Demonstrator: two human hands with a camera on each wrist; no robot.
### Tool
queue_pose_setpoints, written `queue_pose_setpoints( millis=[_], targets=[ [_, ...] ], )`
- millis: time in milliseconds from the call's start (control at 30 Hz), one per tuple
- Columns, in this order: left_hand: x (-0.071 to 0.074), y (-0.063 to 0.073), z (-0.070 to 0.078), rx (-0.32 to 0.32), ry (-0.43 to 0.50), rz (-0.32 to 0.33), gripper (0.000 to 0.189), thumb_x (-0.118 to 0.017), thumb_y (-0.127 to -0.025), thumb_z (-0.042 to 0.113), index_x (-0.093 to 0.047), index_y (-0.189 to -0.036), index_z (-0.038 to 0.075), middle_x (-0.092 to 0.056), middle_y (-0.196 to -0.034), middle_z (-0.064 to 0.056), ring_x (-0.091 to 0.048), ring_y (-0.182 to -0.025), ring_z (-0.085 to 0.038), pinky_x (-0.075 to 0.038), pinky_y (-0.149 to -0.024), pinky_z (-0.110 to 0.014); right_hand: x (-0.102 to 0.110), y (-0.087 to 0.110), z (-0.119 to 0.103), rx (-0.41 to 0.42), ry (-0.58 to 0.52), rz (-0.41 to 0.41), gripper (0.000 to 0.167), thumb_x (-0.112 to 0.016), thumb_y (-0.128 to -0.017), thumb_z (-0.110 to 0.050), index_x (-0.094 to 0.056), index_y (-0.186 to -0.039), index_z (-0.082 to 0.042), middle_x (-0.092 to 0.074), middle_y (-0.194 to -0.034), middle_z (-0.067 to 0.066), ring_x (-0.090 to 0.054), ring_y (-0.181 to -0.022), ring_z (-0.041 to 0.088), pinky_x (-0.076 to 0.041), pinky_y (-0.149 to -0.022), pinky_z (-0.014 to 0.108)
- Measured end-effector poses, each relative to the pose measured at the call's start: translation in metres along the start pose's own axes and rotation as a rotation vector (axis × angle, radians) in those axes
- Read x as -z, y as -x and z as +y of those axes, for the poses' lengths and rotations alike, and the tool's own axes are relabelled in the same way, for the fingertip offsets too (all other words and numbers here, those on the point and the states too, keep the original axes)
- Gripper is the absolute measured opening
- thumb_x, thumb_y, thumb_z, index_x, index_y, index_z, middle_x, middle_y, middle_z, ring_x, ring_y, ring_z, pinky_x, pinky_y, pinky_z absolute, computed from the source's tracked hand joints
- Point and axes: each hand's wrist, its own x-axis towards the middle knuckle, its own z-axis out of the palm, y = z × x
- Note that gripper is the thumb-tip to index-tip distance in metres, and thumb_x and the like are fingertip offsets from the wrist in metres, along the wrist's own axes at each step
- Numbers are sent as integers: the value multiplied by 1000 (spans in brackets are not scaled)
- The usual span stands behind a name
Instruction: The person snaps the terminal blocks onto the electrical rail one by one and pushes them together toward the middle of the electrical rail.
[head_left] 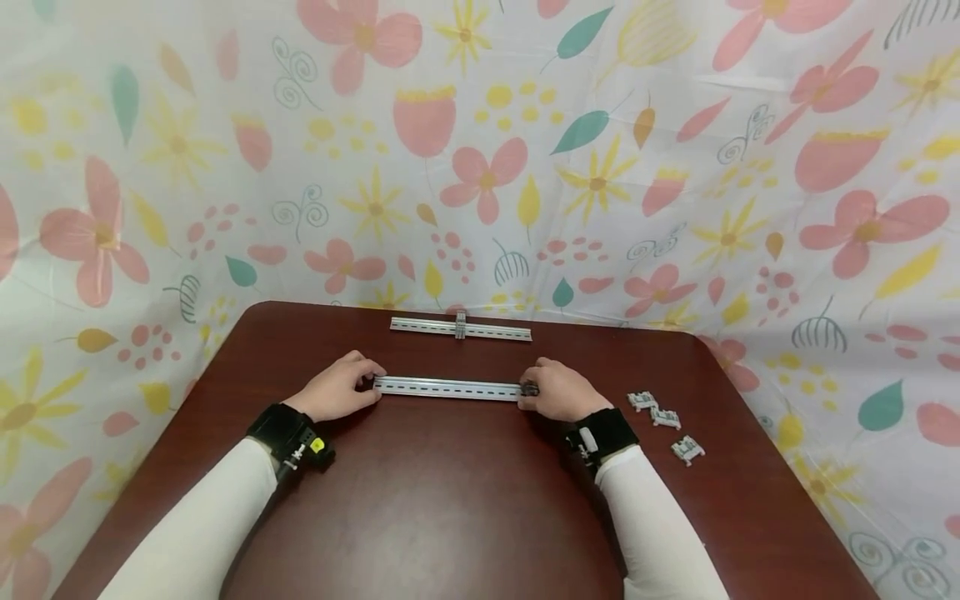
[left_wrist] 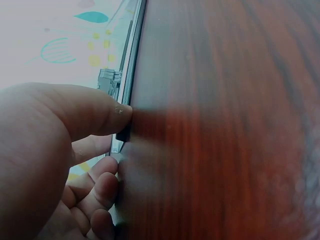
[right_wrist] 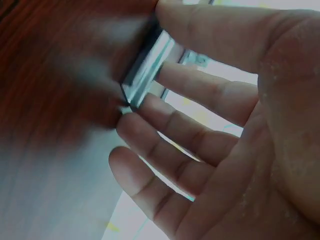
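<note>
A slotted metal DIN rail [head_left: 448,388] lies across the table between the two hands. My left hand [head_left: 339,390] pinches its left end; in the left wrist view the thumb [left_wrist: 102,111] lies over the edge of the rail [left_wrist: 131,65], with the other fingers curled below. At the opposite end, my right hand [head_left: 561,390] holds the rail between thumb and forefinger. The right wrist view shows the rail's cut end [right_wrist: 135,92] beside the fingertips, the other fingers [right_wrist: 165,135] loosely spread.
Behind, near the table's far edge, lies a second DIN rail [head_left: 498,332] with grey terminal blocks [head_left: 461,325] clipped at its middle. Several loose terminal blocks [head_left: 665,417] lie right of my right hand. A flowered curtain [head_left: 480,208] hangs behind the dark wooden table [head_left: 435,508].
</note>
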Motion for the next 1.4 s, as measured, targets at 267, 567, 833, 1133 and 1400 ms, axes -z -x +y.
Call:
queue_pose_setpoints(
  millis=[267,567,833,1133,1400],
  targets=[
    [-4,1,-3,10,-4,7,31,-77,-103,19,-76,-133,10,-61,-111,-2,-59,-100,-18,-54,-89,-42,22,17,38,-196,44,48,53,-83,-102,-34,-72,-140,1,-66,-135,25,-66,-123,46,-55,-101,63],
    [1,-1,-4,-10,-15,15,30,-77,-103,19,-77,-132,12,-60,-110,-1,-57,-98,-17,-53,-86,-40,43,46,76,-431,94,11,63,-83,-98,-35,-67,-140,9,-57,-132,41,-52,-121,61,-52,-94,72],
    [1,1,1,7,-6,-2,31,-77,-103,20,-76,-133,11,-59,-111,-2,-57,-97,-18,-52,-85,-41,53,62,89,-539,10,-88,53,-88,-93,-34,-75,-125,7,-68,-121,36,-66,-101,52,-58,-83,66],
    [-3,1,3,11,-11,-6,32,-77,-103,20,-75,-133,11,-59,-112,-2,-57,-97,-18,-52,-85,-41,49,67,93,-521,-78,-90,16,-78,-98,-13,-76,-85,-5,-69,-73,9,-65,-67,28,-55,-65,46],
    [0,3,3,19,-18,-5,31,-77,-103,20,-76,-133,12,-60,-111,-2,-56,-97,-17,-52,-84,-40,44,62,96,-495,-74,-66,17,-71,-99,-6,-75,-83,-2,-69,-71,10,-65,-65,28,-55,-66,46]
  ],
)
